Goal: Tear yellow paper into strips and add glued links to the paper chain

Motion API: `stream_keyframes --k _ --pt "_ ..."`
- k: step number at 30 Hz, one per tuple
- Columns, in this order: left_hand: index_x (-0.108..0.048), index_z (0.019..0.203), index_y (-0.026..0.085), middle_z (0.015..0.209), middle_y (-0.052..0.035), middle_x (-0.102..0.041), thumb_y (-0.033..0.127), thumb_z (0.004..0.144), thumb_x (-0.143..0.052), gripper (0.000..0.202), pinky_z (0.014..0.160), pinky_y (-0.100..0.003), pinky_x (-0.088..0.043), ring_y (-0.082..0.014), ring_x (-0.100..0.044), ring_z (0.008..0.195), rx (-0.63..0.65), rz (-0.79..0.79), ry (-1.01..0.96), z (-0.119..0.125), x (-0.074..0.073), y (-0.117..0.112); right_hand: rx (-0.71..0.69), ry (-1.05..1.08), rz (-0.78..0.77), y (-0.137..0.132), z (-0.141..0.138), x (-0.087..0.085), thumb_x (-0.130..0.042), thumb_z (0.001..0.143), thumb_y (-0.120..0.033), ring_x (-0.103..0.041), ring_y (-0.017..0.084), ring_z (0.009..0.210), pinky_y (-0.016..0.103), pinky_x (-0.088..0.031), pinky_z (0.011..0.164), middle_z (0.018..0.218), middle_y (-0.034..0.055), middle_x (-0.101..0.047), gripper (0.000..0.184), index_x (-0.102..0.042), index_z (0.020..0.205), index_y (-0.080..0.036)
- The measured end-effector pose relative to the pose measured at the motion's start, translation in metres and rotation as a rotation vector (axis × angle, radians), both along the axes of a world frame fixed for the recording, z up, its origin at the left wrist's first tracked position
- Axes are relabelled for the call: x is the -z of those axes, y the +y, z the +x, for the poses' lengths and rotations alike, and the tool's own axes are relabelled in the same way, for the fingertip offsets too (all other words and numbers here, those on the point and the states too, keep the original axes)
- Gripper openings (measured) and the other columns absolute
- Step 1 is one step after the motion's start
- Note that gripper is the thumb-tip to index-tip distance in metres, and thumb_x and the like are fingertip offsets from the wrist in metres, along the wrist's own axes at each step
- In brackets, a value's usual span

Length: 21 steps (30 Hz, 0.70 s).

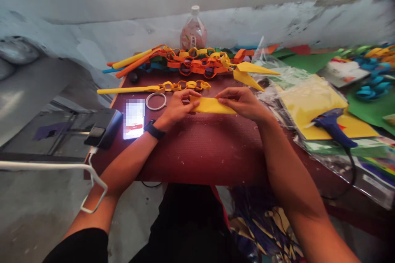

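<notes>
A flat yellow piece of paper (212, 106), longer than it is wide, is stretched between my two hands over the dark red table (197, 152). My left hand (179, 106) pinches its left end, thumb and fingers together. At the upper right part of the paper, my right hand (240, 102) grips it the same way. Just beyond my hands lies a yellow paper chain (185, 86) joined to a rolled yellow paper stick (123, 90). A white ring, perhaps a tape roll (156, 101), rests beside my left hand.
A lit phone (134, 119) and a dark device (105, 131) are at the left edge. Orange and yellow paper chains (200, 65) lie along the back before a plastic bottle (194, 31). A blue glue gun (333, 127) sits on yellow sheets (314, 102) at the right.
</notes>
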<state>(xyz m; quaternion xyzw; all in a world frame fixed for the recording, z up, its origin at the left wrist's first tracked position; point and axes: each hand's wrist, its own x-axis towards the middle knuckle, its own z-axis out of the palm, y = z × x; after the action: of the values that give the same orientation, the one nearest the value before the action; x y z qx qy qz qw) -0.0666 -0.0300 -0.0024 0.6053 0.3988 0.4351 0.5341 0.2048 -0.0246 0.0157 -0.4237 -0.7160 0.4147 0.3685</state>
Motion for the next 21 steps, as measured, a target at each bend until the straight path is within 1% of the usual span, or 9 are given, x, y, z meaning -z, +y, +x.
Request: stream_keyframes --k 2,5,9,13,18,21 --pt "-0.080 0.109 0.015 0.101 -0.0081 -0.075 0.041 0.081 -0.094 0.040 0.060 -0.028 -0.069 -0.0175 -0.075 0.082 -0.024 0.050 0.020 -0.0002 0.0006 0.0007 0.028 -0.005 0.034 0.0009 0.0022 0.0006 -0.089 0.086 -0.057 -0.068 0.021 0.083 0.034 -0.052 0.070 0.095 0.0089 -0.080 0.040 -0.086 0.099 -0.019" --pt "-0.081 0.108 0.016 0.101 -0.0082 -0.077 0.040 0.085 -0.091 0.035 0.062 -0.026 -0.066 -0.0161 -0.074 0.082 -0.060 0.145 0.053 -0.0006 0.0020 0.0032 0.027 -0.005 0.068 0.0022 0.0052 0.0010 -0.091 0.083 -0.056 -0.068 0.021 0.085 0.035 -0.053 0.072 0.098 0.0091 -0.081 0.041 -0.087 0.101 -0.019" --pt "-0.084 0.106 0.016 0.098 -0.0074 -0.080 0.038 0.086 -0.089 0.031 0.065 -0.024 -0.060 -0.0136 -0.072 0.078 -0.068 0.230 0.076 -0.0015 0.0042 0.0067 0.036 0.019 0.078 0.0039 0.0059 0.0018 -0.091 0.084 -0.051 -0.067 0.020 0.081 0.035 -0.052 0.071 0.094 0.0080 -0.080 0.035 -0.087 0.099 -0.020" --pt "-0.085 0.103 0.016 0.093 -0.0073 -0.082 0.040 0.082 -0.093 0.033 0.065 -0.024 -0.058 -0.0124 -0.072 0.074 -0.067 0.220 0.024 -0.0006 0.0058 0.0073 0.063 0.048 0.097 0.0049 0.0055 0.0029 -0.090 0.085 -0.047 -0.065 0.019 0.079 0.035 -0.051 0.070 0.092 0.0069 -0.079 0.030 -0.088 0.100 -0.021" --pt "-0.087 0.102 0.017 0.088 -0.0076 -0.082 0.045 0.079 -0.097 0.037 0.060 -0.024 -0.057 -0.0130 -0.072 0.070 -0.074 0.158 -0.013 0.0009 0.0042 0.0055 0.094 0.065 0.104 0.0049 0.0060 0.0007 -0.088 0.085 -0.046 -0.062 0.019 0.079 0.035 -0.048 0.068 0.091 0.0060 -0.077 0.027 -0.089 0.099 -0.023" --pt "-0.088 0.102 0.018 0.094 -0.0085 -0.084 0.045 0.078 -0.097 0.037 0.062 -0.026 -0.061 -0.0145 -0.074 0.073 -0.081 0.139 -0.018 0.0014 0.0027 0.0048 0.113 0.045 0.125 0.0044 0.0058 -0.0017 -0.088 0.085 -0.046 -0.059 0.019 0.078 0.036 -0.047 0.068 0.088 0.0052 -0.075 0.025 -0.089 0.098 -0.025"
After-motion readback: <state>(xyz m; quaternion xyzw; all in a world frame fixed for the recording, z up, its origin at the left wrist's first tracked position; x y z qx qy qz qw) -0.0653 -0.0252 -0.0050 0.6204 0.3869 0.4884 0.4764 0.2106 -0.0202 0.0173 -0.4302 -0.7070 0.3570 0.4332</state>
